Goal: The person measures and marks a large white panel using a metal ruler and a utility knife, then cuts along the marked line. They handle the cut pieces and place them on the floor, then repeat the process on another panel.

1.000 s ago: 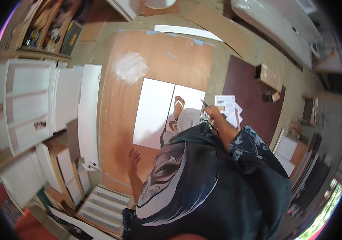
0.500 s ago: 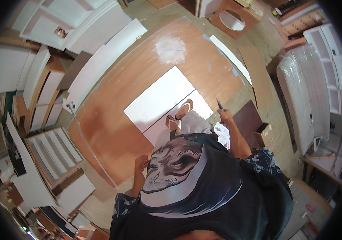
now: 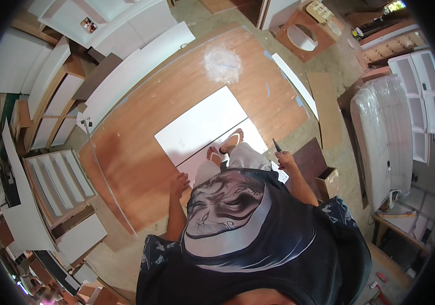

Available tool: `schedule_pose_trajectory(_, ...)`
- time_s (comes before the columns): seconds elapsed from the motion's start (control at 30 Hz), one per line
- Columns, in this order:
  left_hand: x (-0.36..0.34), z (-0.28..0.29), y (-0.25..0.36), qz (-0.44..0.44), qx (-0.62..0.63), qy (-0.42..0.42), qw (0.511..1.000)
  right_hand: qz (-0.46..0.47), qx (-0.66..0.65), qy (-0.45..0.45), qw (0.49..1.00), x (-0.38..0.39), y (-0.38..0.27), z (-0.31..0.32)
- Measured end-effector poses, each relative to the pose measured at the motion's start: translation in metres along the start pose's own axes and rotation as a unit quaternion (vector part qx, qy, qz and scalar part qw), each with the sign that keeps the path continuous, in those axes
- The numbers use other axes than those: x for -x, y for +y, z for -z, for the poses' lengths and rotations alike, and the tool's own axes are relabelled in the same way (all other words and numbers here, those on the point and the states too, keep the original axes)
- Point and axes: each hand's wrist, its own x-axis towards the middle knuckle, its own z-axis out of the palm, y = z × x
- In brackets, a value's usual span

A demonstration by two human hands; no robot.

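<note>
My right hand (image 3: 287, 161) is closed around a slim dark tool (image 3: 277, 145) with a narrow tip, too small to name for certain. The tip points up and away, above the near right corner of the white panels. My left hand (image 3: 179, 184) hangs open and empty, fingers slightly bent, over the brown board. Under my sandalled feet lie white panels (image 3: 202, 122), split by a dark line, with faint marks on the left part. They rest on a large brown wooden board (image 3: 121, 178). Part of a white sheet of paper (image 3: 280, 173) shows beside my right wrist.
A long metal straightedge (image 3: 106, 178) runs along the board's left side. Long white panels (image 3: 146, 61) and a slatted white frame (image 3: 60, 180) stand beyond it. On the right are a brown strip (image 3: 323, 109), a dark red panel (image 3: 306, 160) and a plastic-wrapped piece (image 3: 382, 137).
My left hand has risen a little, its fingers showing more plainly. My right hand has come slightly nearer with the dark tool. The view has shifted slightly.
</note>
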Motion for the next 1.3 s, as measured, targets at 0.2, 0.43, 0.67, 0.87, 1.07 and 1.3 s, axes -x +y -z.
schedule_pose_trajectory(0.2,-0.014,0.011,0.003,-0.002,-0.017,-0.005,1.000,0.020,-0.014,0.036,0.999,0.007,0.006,0.011)
schedule_pose_trajectory(0.43,-0.001,0.008,-0.002,0.010,0.015,0.050,0.999,-0.008,0.080,0.117,0.990,0.001,-0.002,0.026)
schedule_pose_trajectory(0.67,-0.004,-0.049,-0.025,0.030,0.052,0.078,0.995,0.068,0.038,0.054,0.995,-0.074,-0.032,0.075)
schedule_pose_trajectory(0.87,0.030,-0.161,0.030,0.022,-0.018,0.038,0.999,0.112,0.071,0.067,0.989,-0.140,-0.073,0.139)
schedule_pose_trajectory(1.07,0.060,-0.216,0.067,-0.092,0.064,0.130,0.985,0.107,0.098,-0.065,0.987,-0.203,-0.088,0.180)
schedule_pose_trajectory(1.3,0.090,-0.227,-0.035,-0.044,0.144,0.229,0.962,0.106,0.161,-0.168,0.967,-0.191,-0.139,0.159)
